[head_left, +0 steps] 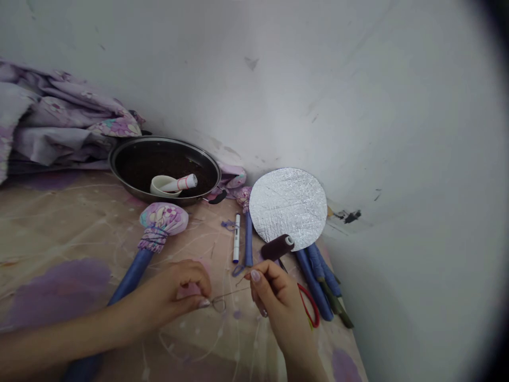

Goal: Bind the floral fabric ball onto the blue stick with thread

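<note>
A thin dark thread (233, 293) runs between my two hands, with a small loop near my left fingertips. My left hand (183, 289) is closed, thumb and fingers pinching the thread. In my right hand (274, 294) the thumb and index finger pinch the other part of the thread, and a short loose end curls out from them. Just beyond my right hand lies a dark purple spool of thread (273, 248). Under my left forearm rests a blue-wrapped stick (137, 270) topped by a floral cloth bundle (164, 220) bound with dark thread.
A dark pan (123, 180) with a white bowl (157, 187) stands near the wall. A white marker (236, 239), a round silver disc (288, 207), red-handled scissors (314, 307) and blue-wrapped sticks (318, 286) lie around the right side. Crumpled floral cloth (63, 116) fills the back left.
</note>
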`<action>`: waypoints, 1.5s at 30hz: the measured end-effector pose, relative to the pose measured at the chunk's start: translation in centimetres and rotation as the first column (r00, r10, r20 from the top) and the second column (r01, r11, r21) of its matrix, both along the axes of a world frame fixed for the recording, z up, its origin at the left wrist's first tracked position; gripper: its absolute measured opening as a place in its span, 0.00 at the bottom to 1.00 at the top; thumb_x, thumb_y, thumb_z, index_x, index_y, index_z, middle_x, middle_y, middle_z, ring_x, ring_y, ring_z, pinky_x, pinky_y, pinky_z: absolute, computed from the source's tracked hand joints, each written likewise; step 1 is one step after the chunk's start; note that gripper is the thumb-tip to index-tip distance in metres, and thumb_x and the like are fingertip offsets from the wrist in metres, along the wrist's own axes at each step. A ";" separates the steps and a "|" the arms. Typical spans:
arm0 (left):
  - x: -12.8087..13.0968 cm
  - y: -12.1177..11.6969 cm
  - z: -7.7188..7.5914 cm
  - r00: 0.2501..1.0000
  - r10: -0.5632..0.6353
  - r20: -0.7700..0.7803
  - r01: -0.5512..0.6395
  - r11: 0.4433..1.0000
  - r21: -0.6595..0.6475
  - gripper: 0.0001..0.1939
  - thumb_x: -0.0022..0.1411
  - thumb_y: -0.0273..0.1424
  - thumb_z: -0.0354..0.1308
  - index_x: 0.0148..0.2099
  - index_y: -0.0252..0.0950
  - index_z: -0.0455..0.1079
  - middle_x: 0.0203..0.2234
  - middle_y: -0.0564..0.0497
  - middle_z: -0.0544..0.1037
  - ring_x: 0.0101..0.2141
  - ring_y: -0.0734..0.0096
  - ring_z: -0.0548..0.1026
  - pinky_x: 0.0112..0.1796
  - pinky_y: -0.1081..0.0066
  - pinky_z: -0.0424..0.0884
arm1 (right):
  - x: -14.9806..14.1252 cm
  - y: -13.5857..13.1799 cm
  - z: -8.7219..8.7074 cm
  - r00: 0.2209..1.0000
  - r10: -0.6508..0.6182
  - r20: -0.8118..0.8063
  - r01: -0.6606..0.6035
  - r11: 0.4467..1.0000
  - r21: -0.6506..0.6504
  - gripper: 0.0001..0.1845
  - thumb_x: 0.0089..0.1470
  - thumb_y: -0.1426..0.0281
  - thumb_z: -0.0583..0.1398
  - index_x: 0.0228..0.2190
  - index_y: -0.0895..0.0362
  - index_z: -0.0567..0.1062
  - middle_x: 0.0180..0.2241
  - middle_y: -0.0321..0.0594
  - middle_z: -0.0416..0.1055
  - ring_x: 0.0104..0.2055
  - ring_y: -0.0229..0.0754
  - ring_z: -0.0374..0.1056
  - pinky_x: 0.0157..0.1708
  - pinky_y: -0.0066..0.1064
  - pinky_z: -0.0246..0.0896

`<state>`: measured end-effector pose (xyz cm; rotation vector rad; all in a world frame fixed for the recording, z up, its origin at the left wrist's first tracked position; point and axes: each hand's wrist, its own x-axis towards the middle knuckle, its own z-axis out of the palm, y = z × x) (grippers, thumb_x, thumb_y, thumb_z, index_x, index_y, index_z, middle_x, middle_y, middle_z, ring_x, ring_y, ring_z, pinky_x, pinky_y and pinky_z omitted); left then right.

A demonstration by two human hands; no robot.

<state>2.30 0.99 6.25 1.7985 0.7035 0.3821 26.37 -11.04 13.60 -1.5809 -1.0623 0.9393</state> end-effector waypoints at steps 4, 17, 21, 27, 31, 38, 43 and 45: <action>0.8 0.5 -1.5 0.996 0.081 0.028 -0.082 0.996 0.041 0.19 0.62 0.42 0.74 0.55 0.48 0.92 0.45 0.51 0.90 0.43 0.56 0.80 0.47 0.63 0.74 | -0.2 0.2 0.4 0.998 0.066 0.017 -0.066 0.997 -0.027 0.40 0.67 0.27 0.76 0.34 0.52 0.87 0.23 0.25 0.61 0.26 0.37 0.53 0.29 0.31 0.54; 1.9 -0.3 -0.6 0.992 -0.002 0.125 0.074 0.817 -0.571 0.40 0.49 0.74 0.85 0.30 0.44 0.77 0.26 0.60 0.74 0.33 0.66 0.65 0.39 0.65 0.64 | -0.7 0.9 -0.3 0.994 0.099 -0.048 -0.100 0.995 -0.013 0.37 0.66 0.31 0.78 0.33 0.51 0.83 0.23 0.24 0.61 0.26 0.36 0.52 0.28 0.29 0.49; 1.1 0.0 -1.9 0.996 0.023 0.085 0.029 0.822 -0.568 0.41 0.48 0.74 0.86 0.28 0.44 0.77 0.24 0.63 0.68 0.31 0.68 0.60 0.37 0.66 0.60 | -0.2 0.9 -0.3 0.975 0.090 -0.205 -0.090 0.996 0.011 0.39 0.61 0.30 0.84 0.36 0.53 0.87 0.22 0.22 0.61 0.23 0.33 0.49 0.24 0.26 0.47; -0.3 0.2 -3.7 0.997 0.023 0.070 0.016 0.860 -0.511 0.41 0.50 0.74 0.86 0.32 0.42 0.77 0.25 0.63 0.68 0.30 0.71 0.57 0.34 0.66 0.54 | 1.5 0.3 1.3 0.816 0.078 -0.572 0.021 0.986 0.164 0.26 0.60 0.47 0.93 0.35 0.51 0.92 0.23 0.22 0.69 0.20 0.24 0.30 0.20 0.20 0.44; -1.0 0.0 -4.7 0.998 -0.002 0.067 0.037 0.851 -0.524 0.42 0.49 0.75 0.85 0.32 0.43 0.76 0.25 0.62 0.71 0.29 0.71 0.60 0.31 0.70 0.56 | 3.4 -0.5 2.4 0.801 0.035 -0.598 0.136 0.961 0.239 0.18 0.60 0.55 0.93 0.38 0.48 0.97 0.29 0.27 0.79 0.22 0.21 0.23 0.18 0.19 0.40; -1.6 -0.7 -4.7 0.997 -0.078 0.023 0.078 0.830 -0.552 0.41 0.54 0.76 0.81 0.32 0.44 0.76 0.27 0.56 0.85 0.28 0.69 0.72 0.30 0.70 0.63 | 6.1 -2.0 4.0 0.787 -0.082 -0.611 0.328 0.895 0.303 0.10 0.58 0.73 0.84 0.38 0.48 0.94 0.37 0.32 0.92 0.22 0.27 0.19 0.12 0.23 0.43; -2.1 -1.4 -2.7 0.990 -0.129 -0.049 0.078 0.817 -0.572 0.38 0.52 0.71 0.84 0.34 0.45 0.74 0.22 0.59 0.82 0.26 0.70 0.69 0.31 0.70 0.64 | 7.2 -2.9 4.7 0.784 -0.082 -0.616 0.407 0.817 0.409 0.12 0.61 0.78 0.79 0.45 0.51 0.94 0.45 0.34 0.98 0.21 0.28 0.18 0.14 0.12 0.63; -2.4 -1.7 -1.6 0.991 -0.118 -0.061 0.063 0.825 -0.561 0.37 0.55 0.69 0.84 0.35 0.45 0.74 0.24 0.59 0.83 0.28 0.69 0.72 0.34 0.70 0.66 | 7.6 -3.3 5.2 0.777 -0.120 -0.618 0.458 0.782 0.424 0.15 0.60 0.79 0.77 0.47 0.54 0.94 0.47 0.36 0.99 0.21 0.28 0.18 0.16 0.09 0.65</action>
